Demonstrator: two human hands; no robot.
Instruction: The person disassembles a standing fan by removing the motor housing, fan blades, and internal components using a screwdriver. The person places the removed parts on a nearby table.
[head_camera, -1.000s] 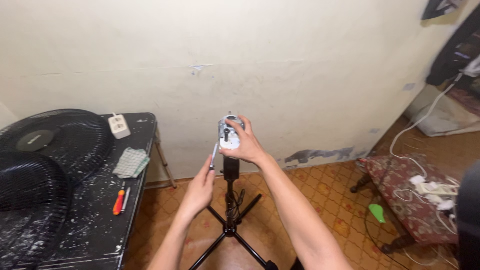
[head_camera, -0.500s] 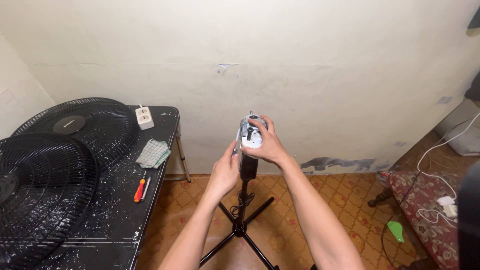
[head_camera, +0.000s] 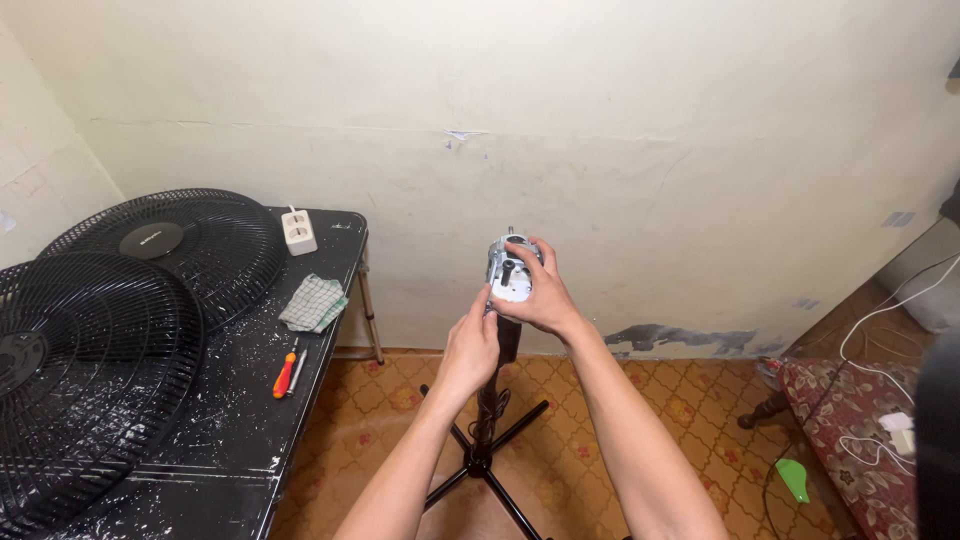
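A bare grey fan motor (head_camera: 508, 272) with a black shaft sits atop a black stand pole (head_camera: 489, 405) on tripod legs (head_camera: 478, 468). My right hand (head_camera: 540, 300) wraps the motor from the right, fingers over its top. My left hand (head_camera: 470, 348) is closed against the motor's lower left side. It grips a thin screwdriver that is almost hidden behind the fingers.
A black paint-speckled table (head_camera: 300, 420) at left carries two black fan grilles (head_camera: 160, 240) (head_camera: 80, 370), a white power strip (head_camera: 299, 232), a checked cloth (head_camera: 313, 303) and an orange screwdriver (head_camera: 284, 375). At right are a patterned cushioned stool (head_camera: 860, 440), white cables and a green object (head_camera: 793, 478).
The view has swung left, showing more of the table and grilles. My left hand has risen and closed in on the motor's left side; the right hand keeps its grip.
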